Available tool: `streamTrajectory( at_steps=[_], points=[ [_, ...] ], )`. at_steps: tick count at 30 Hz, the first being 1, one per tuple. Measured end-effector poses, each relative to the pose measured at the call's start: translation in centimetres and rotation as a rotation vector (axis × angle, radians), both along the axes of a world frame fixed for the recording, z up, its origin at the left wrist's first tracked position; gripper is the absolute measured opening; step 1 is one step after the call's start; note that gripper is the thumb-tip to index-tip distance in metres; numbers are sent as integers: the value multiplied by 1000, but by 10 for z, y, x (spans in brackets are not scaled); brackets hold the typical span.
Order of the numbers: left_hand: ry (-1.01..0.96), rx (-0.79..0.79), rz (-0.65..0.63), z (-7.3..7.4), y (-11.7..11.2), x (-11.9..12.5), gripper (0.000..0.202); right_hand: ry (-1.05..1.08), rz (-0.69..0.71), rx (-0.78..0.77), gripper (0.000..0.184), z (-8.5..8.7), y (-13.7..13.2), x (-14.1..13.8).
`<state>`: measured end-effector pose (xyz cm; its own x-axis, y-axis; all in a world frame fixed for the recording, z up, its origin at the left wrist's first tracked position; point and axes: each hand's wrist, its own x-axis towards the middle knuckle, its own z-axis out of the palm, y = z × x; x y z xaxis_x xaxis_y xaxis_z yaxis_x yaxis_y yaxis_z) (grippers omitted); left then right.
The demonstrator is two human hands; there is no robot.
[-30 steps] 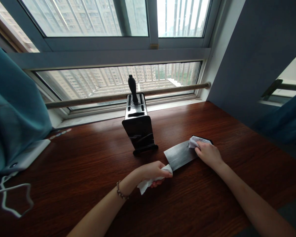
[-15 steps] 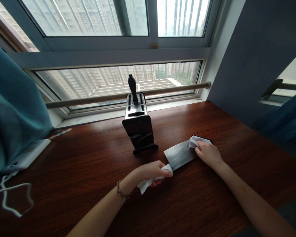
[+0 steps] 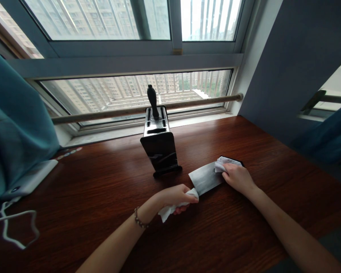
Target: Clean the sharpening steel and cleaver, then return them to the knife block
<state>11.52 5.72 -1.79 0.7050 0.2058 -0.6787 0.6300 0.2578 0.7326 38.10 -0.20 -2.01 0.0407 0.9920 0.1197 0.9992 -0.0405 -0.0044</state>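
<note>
A cleaver [image 3: 205, 179] with a broad grey metal blade is held low over the table, slanting up to the right. My left hand [image 3: 179, 196] is closed at its near left end, with a crumpled white tissue [image 3: 167, 213] in the same grip. The cleaver's handle is hidden by these fingers and the tissue. At the far right part of the blade, my right hand [image 3: 239, 177] pinches a folded white tissue [image 3: 222, 163] against the metal. A dark edge of the blade shows behind that tissue.
A black knife block [image 3: 160, 151] stands upright left of the blade, one black-handled tool [image 3: 152, 99] in its top. White device [image 3: 31, 180] and white cable [image 3: 6, 227] lie at the left by a teal curtain [image 3: 19, 110]. A rail [image 3: 108, 115] runs along the window.
My right hand and its tissue have slid slightly left along the blade. My left hand and the cleaver have stayed nearly still.
</note>
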Motion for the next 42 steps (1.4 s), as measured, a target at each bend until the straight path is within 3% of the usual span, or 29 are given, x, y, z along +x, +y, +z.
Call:
streamTrajectory(
  at_steps=[12, 25, 42],
  points=[
    [-17, 4, -16, 3, -1, 2, 36, 216, 246, -46, 33, 7, -5, -12],
    [-31, -5, -8, 3, -1, 1, 35, 157, -72, -56, 27, 9, 1, 4],
    [-22, 7, -2, -1, 0, 0, 35, 48, -252, -55, 34, 2, 5, 14]
  ],
)
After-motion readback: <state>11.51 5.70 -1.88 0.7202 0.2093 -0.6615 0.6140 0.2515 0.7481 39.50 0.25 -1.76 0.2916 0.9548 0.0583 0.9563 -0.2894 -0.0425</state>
